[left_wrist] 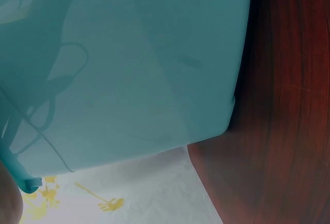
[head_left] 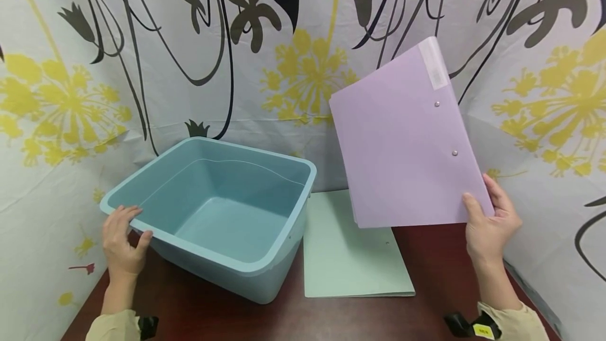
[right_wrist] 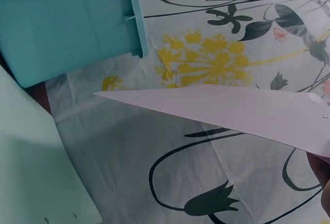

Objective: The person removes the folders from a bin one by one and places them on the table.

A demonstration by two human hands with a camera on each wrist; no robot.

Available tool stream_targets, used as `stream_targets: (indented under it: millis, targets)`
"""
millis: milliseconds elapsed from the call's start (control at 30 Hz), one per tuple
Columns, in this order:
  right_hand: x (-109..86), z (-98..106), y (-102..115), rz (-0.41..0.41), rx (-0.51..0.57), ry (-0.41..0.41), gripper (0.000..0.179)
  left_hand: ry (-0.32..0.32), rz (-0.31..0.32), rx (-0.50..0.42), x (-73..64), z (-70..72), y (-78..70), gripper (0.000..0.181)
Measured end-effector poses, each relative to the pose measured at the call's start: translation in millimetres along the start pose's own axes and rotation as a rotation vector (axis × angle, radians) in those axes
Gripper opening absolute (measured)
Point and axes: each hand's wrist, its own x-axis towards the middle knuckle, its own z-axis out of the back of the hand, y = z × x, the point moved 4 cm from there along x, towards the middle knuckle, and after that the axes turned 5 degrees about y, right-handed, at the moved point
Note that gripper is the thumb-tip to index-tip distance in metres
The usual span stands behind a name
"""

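A light blue plastic bin [head_left: 218, 257] stands on the table at left of centre, with no contents showing inside. My left hand [head_left: 124, 243] grips its rim at the near left corner, fingers over the edge and thumb lower on the outside. My right hand [head_left: 492, 225] holds a lilac file folder [head_left: 402, 146] by its lower right corner, thumb on the front cover. The folder is raised and tilted, its spine to the right, with a white label and two metal rivets. Partly beneath it in the head view, a pale green folder [head_left: 355, 272] lies flat beside the bin.
The dark reddish-brown wooden table [head_left: 199, 309] carries the bin and the green folder. Behind and along both sides hangs a white cloth [head_left: 161, 99] printed with yellow flowers and dark stems.
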Motion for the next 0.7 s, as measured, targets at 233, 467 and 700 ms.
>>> stream_targets:
  millis: [233,467,700]
  targets:
    - [-5.4,21,0,-0.081,-0.232,-0.014,0.040,0.009,0.006,-0.006,-0.1,0.6,0.4,0.077]
    - [-15.2,46,-3,-0.207,-0.257,-0.030,0.041,0.014,0.004,-0.008,-0.3,1.1,0.3,0.077]
    - [-23.6,72,-10,-0.386,-0.335,-0.087,0.044,0.010,-0.007,-0.010,0.2,0.6,0.0,0.077]
